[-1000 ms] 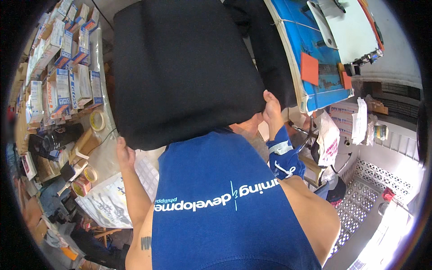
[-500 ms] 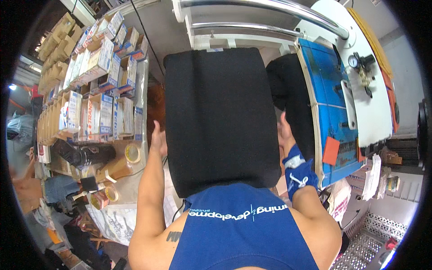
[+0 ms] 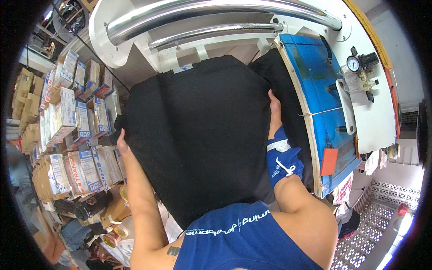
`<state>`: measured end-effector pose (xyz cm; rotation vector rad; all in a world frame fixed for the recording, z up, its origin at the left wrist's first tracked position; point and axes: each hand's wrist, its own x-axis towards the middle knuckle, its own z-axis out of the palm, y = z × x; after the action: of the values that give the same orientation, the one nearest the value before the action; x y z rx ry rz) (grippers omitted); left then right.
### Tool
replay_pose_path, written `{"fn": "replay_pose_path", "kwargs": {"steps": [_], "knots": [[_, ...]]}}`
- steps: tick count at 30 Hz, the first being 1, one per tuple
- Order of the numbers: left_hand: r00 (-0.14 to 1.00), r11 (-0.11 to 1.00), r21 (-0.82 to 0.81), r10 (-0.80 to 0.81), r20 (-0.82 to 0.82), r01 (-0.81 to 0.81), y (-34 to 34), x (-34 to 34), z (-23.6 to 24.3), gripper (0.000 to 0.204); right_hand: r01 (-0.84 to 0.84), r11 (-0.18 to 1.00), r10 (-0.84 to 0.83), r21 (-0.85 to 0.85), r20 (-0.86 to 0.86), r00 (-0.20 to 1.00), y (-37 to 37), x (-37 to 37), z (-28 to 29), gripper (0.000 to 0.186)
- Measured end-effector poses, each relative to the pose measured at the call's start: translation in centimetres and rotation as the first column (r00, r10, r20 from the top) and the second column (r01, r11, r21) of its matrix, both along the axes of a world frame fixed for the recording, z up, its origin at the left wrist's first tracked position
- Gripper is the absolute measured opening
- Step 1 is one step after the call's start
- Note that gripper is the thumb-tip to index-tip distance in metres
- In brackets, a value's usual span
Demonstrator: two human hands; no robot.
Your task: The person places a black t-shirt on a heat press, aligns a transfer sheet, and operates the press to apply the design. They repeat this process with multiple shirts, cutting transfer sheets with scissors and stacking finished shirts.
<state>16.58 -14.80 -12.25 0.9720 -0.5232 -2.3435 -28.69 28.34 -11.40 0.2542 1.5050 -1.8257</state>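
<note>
A wide piece of black cloth, which looks like a garment, spreads over a flat, roughly rectangular support in front of me. A small pale label shows at its far edge. At the cloth's left edge is my left hand, thumb pointing up and the other fingers hidden by the fabric. My right hand grips the right edge somewhat farther away, its fingers mostly tucked behind the cloth. Blue fabric with a white cord wraps my right forearm.
Chrome bars of a white-framed machine cross the far side. At right stands a blue panel with an orange-red patch, beside a pressure gauge. Open cardboard boxes and tape rolls fill the left side.
The view has turned and shifted. The black cloth's outline has gone from straight-sided to wider and slanted at the far part, and both hands have moved farther away along its edges.
</note>
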Motion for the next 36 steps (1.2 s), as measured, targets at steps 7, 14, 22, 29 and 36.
{"fn": "replay_pose_path", "kwargs": {"steps": [7, 14, 22, 29, 36], "knots": [[0.795, 0.852, -0.484, 0.428, 0.429, -0.198, -0.5, -0.9, -3.7, 0.049, 0.021, 0.817, 0.162, 0.576, -0.264, 0.951, -0.9, 2.4, 3.9, 0.082], [0.97, 0.973, -0.023, 0.228, -0.083, -0.231, -1.4, -0.9, -3.7, 0.038, -0.066, 0.992, 0.053, 0.111, 0.116, 0.992, -3.3, 5.2, 7.5, 0.085], [0.984, 0.982, -0.066, 0.179, 0.004, -0.178, -2.2, -1.4, -3.2, 0.039, -0.052, 0.966, 0.067, 0.253, -0.05, 0.996, -2.6, 4.1, 6.6, 0.084], [0.797, 0.909, 0.143, -0.413, 0.441, 0.392, 9.2, 0.1, -0.9, 0.07, -0.19, 0.886, 0.313, 0.424, -0.242, 0.919, 1.8, 7.9, 0.9, 0.079], [0.797, 0.942, 0.064, -0.313, 0.517, 0.328, 25.7, 15.5, 0.1, 0.046, -0.043, 0.992, 0.008, 0.121, 0.275, 0.962, 18.0, 21.3, 1.6, 0.041]]}}
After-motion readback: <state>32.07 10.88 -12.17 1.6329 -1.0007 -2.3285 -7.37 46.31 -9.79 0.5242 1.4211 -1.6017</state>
